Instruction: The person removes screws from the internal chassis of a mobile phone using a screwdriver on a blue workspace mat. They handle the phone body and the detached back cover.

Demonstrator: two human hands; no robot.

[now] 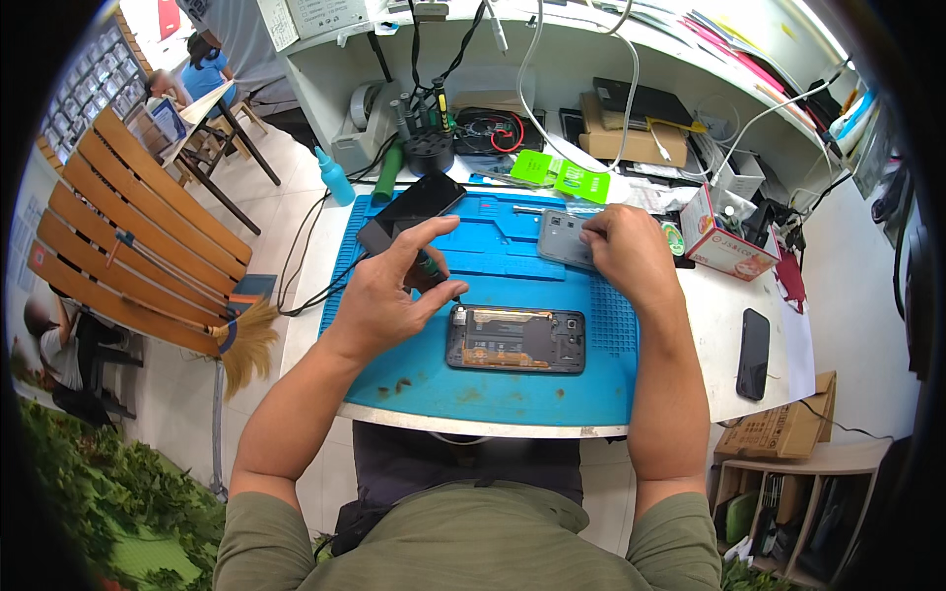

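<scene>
An opened phone (515, 340) lies on the blue repair mat (473, 399), its battery and inner parts facing up. Just beyond its left end, my left hand (389, 291) holds a dark-handled screwdriver (430, 266), thumb and forefinger apart and the tool's tip pointing down toward the phone's corner. A grey phone back cover (560, 236) with small openings rests at the mat's far right. My right hand (631, 251) has its fingers closed on that cover's right edge; the fingertips are partly hidden. Beyond my left hand lies a black phone screen (419, 204).
A round tool holder (430, 148), a green cylinder (388, 175) and a light-blue bottle (335, 177) stand at the back left. Bright green packets (581, 182) lie behind the mat. At right are a red-and-white box (729, 236) and a dark phone (753, 355). White cables hang overhead.
</scene>
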